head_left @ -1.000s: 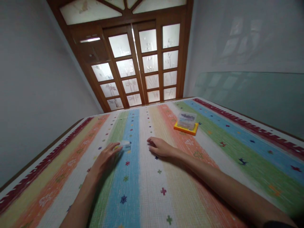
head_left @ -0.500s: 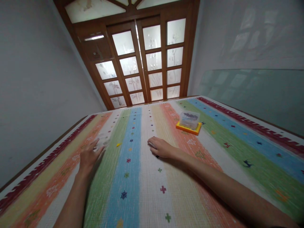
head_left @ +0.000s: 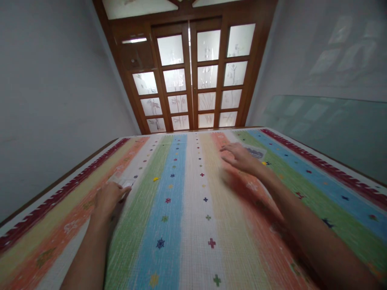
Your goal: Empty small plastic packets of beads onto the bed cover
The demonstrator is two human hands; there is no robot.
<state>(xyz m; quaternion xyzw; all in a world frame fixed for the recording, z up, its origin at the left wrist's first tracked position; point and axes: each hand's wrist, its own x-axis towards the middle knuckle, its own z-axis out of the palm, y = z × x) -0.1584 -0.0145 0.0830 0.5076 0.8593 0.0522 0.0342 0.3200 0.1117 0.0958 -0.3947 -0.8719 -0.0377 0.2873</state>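
At the left of the tablecloth, my left hand is closed with thumb and fingers on a thin, clear plastic piece, whose exact kind I cannot make out. Over the orange stripe on the right, my right hand is raised, fingers apart and holding nothing. Just behind it sits a clear plastic container with dark marks, mostly covered by the hand. A bit of yellow shows beside my wrist; the rest of the yellow-orange tray is hidden.
A small yellow piece lies on the green stripe. The striped tablecloth covers the table. Behind the table's far edge stands a wooden door with glass panes, and a pale glass panel leans along the right wall.
My right hand has moved right and away from me, from the white middle stripe to in front of the clear container. My left hand has turned and closed on the plastic piece. The view has shifted slightly.
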